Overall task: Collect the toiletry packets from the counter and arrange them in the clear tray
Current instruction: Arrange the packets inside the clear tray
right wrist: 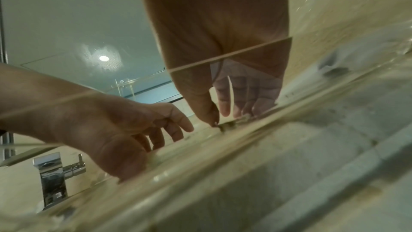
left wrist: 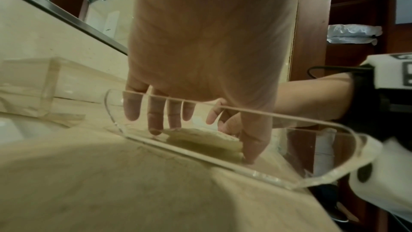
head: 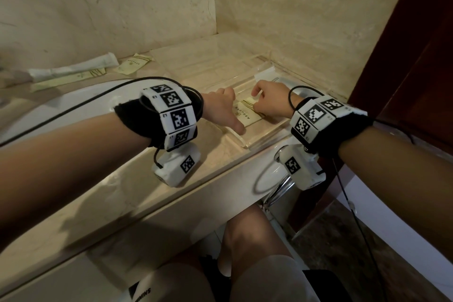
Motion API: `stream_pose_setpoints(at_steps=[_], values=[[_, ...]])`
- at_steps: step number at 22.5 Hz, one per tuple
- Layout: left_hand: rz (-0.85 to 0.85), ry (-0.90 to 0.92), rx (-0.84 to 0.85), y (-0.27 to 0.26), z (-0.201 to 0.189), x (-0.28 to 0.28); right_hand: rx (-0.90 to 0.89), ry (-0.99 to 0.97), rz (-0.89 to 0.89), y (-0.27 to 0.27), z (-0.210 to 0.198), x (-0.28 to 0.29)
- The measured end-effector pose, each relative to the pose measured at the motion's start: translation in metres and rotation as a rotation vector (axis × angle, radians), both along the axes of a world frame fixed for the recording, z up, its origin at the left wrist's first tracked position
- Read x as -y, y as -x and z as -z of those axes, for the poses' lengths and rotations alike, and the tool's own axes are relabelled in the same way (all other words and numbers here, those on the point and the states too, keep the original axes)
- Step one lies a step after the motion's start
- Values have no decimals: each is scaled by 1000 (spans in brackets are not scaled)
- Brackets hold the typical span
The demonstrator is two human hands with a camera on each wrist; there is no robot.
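Note:
A clear tray [head: 247,145] sits on the beige counter by the right wall. A cream packet [head: 246,115] with printed stripes lies flat inside it. My left hand [head: 231,110] reaches in from the left, its straight fingers [left wrist: 154,123] touching the tray floor at the packet's far edge. Its thumb [left wrist: 254,145] presses against the near edge. My right hand [head: 263,105] comes in from the right and pinches the packet's other end, thumb tip [right wrist: 212,121] down on it. A white packet [head: 268,75] lies further back in the tray.
Loose items remain on the counter at the back left: a square cream packet [head: 132,65], a long flat packet [head: 66,80] and a white tube [head: 73,69]. The white basin [head: 81,103] lies left of the tray. A chrome tap [right wrist: 53,179] stands beyond it.

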State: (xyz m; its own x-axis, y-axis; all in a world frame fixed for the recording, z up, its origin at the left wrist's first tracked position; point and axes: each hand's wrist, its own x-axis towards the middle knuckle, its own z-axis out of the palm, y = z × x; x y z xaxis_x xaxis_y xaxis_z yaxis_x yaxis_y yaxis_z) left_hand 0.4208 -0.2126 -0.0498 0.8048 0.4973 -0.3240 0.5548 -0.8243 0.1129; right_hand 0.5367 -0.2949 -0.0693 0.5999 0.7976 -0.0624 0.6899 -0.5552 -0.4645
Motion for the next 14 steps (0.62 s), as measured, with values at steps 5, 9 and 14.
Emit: stream_pose_setpoints(at_steps=[5, 9, 14], values=[[-15, 29, 68, 4, 1, 1, 7, 34, 14, 2, -8, 4], [-9, 22, 88, 9, -8, 2, 29, -11, 27, 11, -28, 11], [-99, 82, 246, 27, -39, -10, 54, -123, -36, 38, -72, -2]])
